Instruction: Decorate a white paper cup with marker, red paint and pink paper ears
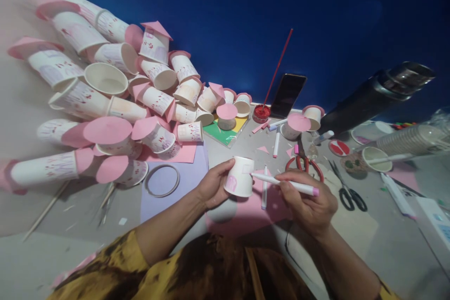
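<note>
A white paper cup (241, 179) is gripped in my left hand (215, 186), fingers around its left side. It bears a small purple arched drawing low on the left and a faint pink outline near the top right. My right hand (309, 201) pinches a white felt-tip marker (286, 183) with a pink end, its tip at the cup's right side by the outline. Below the cup lies pink paper (253, 215), and a capped marker (264, 187) rests between the cup and my right hand.
Many decorated cups with pink paper tops (107, 130) crowd the left. A tape ring (162, 181) sits on lilac paper (197, 168). Rightward are pliers (305, 161), scissors (348, 192), a dark flask (372, 98) and stacked cups (408, 140). A phone (288, 95) leans at the back.
</note>
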`<state>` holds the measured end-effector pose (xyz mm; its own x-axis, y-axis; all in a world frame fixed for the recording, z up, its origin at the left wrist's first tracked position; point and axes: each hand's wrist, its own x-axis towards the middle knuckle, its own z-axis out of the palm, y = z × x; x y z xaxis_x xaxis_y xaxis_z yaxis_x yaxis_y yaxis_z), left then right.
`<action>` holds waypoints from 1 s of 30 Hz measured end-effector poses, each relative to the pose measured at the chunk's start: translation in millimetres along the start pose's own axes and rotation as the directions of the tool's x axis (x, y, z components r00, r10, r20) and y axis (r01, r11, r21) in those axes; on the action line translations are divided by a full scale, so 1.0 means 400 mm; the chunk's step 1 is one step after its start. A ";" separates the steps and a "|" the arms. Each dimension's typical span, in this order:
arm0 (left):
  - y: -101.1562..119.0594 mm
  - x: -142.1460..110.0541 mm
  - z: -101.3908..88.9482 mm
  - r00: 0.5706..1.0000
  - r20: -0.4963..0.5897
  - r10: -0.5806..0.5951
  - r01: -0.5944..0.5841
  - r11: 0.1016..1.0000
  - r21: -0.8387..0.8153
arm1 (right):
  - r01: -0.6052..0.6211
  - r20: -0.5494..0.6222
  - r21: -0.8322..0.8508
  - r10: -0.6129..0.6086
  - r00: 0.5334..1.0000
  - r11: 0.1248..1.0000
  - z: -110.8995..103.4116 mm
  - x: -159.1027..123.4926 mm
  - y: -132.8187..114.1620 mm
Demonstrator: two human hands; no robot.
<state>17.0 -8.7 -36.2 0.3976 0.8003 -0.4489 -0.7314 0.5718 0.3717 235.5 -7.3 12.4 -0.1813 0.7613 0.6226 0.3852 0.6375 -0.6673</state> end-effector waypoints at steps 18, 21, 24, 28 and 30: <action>-0.002 -0.001 -0.004 1.000 0.024 -0.004 0.004 1.000 0.008 | -0.060 -0.007 0.058 0.061 0.998 0.996 -0.003 -0.015 0.012; -0.003 0.000 0.001 1.000 0.002 -0.008 0.008 1.000 0.018 | -0.056 -0.039 0.058 0.058 0.998 0.997 -0.001 -0.018 0.014; -0.006 0.000 0.005 1.000 -0.007 0.031 -0.030 0.999 0.028 | -0.019 -0.035 0.055 0.021 0.999 0.998 0.001 -0.015 0.011; -0.012 -0.002 0.010 0.997 -0.001 0.079 -0.079 0.994 0.076 | 0.056 -0.012 0.070 -0.055 0.998 0.996 0.004 -0.002 0.001; -0.014 -0.003 0.012 0.996 -0.002 0.088 -0.088 0.992 0.092 | 0.071 0.001 0.059 -0.071 0.997 0.996 0.005 0.002 -0.003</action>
<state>23.2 -11.9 -33.8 0.3303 0.8471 -0.4163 -0.7092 0.5137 0.4828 233.0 -7.1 13.0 -0.2096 0.7140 0.6680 0.3173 0.6959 -0.6443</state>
